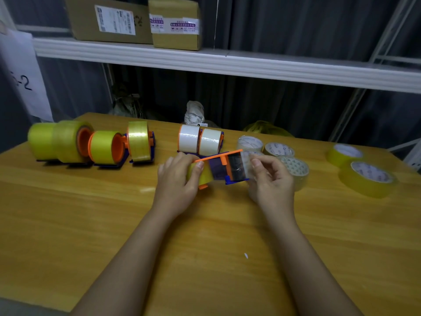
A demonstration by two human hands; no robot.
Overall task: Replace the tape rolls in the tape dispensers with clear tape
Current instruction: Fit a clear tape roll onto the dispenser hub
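Both bare forearms reach over the yellow wooden counter (68,213) to an orange-and-blue plastic tape dispenser (222,167) held above it. The left hand (176,190) grips its yellow-roll end, while the right hand (271,181) pinches the clear tape strip at the front. Judged step: threading; next, seat the strip at the cutter.

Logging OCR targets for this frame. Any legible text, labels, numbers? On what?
"-2": handwritten on the white paper sheet hanging at far left; the characters before it are unclear.
White shipping label on the left cardboard box: printed text and barcodes, too small to read.
Purple-and-white printed tape on the right cardboard box: blurred, unreadable.
Printed cores of the loose tape rolls: blurred, unreadable.
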